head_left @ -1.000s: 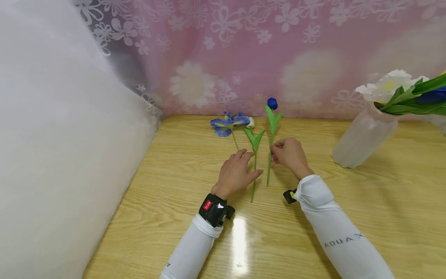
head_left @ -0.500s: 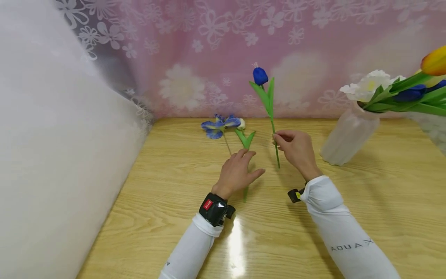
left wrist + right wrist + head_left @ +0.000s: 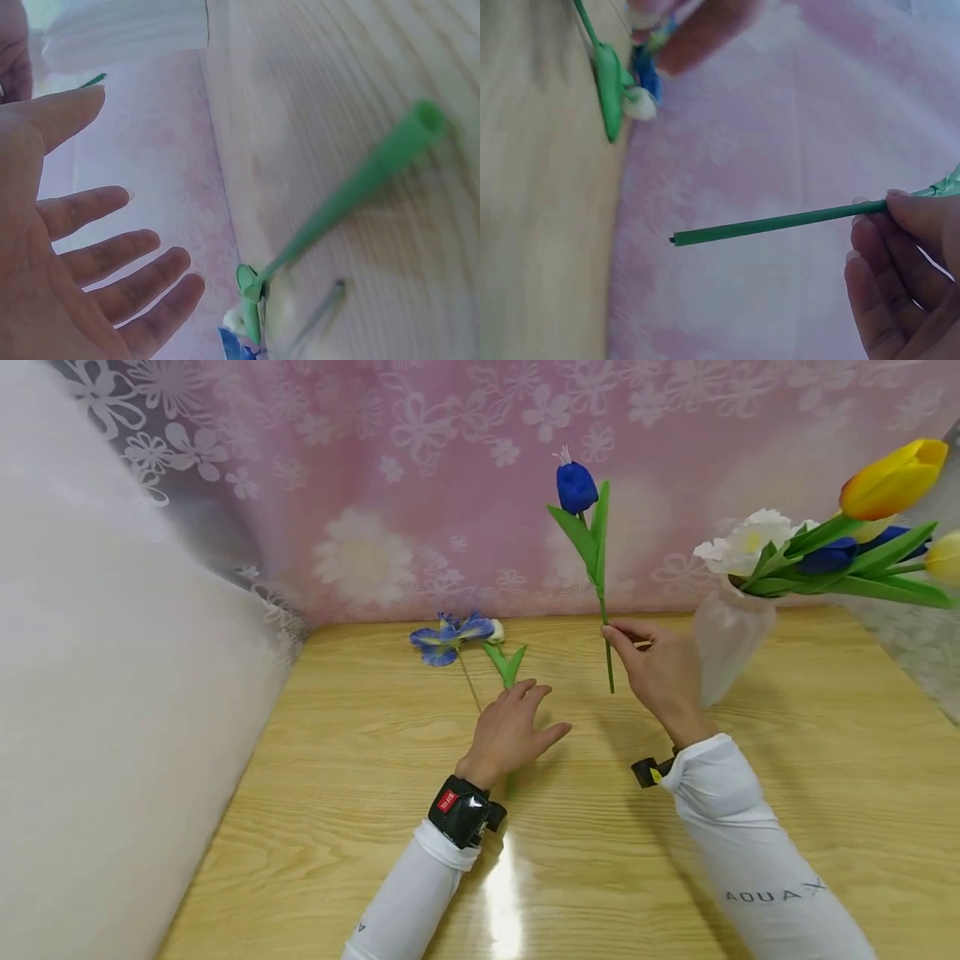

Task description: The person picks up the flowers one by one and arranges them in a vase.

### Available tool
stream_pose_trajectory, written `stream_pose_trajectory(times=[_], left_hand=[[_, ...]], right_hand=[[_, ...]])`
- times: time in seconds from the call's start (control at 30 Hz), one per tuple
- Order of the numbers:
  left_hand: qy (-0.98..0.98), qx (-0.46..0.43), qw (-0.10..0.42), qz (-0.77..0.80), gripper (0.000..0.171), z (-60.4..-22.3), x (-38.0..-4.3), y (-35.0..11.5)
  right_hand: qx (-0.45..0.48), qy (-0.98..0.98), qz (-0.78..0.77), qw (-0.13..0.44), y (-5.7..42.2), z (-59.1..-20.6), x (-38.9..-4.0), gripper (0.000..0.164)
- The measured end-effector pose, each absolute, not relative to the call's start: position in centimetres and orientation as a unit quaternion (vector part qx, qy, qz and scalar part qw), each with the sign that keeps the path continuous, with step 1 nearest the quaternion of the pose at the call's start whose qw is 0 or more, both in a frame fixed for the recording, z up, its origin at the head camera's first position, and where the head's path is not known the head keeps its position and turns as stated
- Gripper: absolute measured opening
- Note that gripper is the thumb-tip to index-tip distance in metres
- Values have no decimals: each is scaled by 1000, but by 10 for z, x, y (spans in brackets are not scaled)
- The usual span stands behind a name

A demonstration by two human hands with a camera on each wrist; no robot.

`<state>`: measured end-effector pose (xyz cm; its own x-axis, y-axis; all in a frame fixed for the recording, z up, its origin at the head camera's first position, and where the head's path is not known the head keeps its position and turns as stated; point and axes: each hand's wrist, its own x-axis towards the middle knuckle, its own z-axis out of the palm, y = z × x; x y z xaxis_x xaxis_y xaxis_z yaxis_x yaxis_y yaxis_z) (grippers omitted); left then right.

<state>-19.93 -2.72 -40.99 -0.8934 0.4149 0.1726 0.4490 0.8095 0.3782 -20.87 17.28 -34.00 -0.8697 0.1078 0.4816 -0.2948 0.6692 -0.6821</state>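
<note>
My right hand (image 3: 660, 677) pinches the green stem of a blue artificial tulip (image 3: 577, 489) between thumb and fingertips, holding it upright above the table. The stem's lower end (image 3: 735, 229) sticks out free in the right wrist view. My left hand (image 3: 508, 731) hovers with spread fingers over a white tulip (image 3: 510, 667) lying on the table, hiding part of its stem. In the left wrist view, that hand's palm (image 3: 45, 277) holds nothing, and the white tulip's green stem (image 3: 352, 187) lies apart from it. Beside the white tulip lies a blue iris (image 3: 447, 637) with a thin stem.
A frosted white vase (image 3: 731, 635) stands right of my right hand, partly behind it. It holds several flowers, among them a yellow-orange tulip (image 3: 892, 481) and a white ruffled flower (image 3: 750, 542). A pink floral curtain (image 3: 450, 527) hangs along the table's back edge.
My right hand has lifted the blue tulip off the table and carried it rightward, nearer the vase. My left hand stays about where it was. The head view has shifted to the right.
</note>
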Motion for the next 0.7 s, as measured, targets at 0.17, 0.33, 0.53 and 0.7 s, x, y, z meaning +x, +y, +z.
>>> stream_pose_trajectory(times=[0.17, 0.33, 0.53, 0.7], left_hand=[[-947, -237, 43, -213, 61, -410, -200, -21], [-943, -251, 48, -214, 60, -409, -200, -14], [-936, -271, 53, -220, 62, -404, -202, -4], [-929, -291, 68, -218, 64, -397, -205, 8]], right_hand=[[66, -860, 391, 320, 186, -327, -205, 24], [53, -861, 360, 356, 198, -315, -201, 23], [37, -846, 353, 399, 211, -305, -197, 23], [17, -829, 355, 431, 225, -300, -192, 24]])
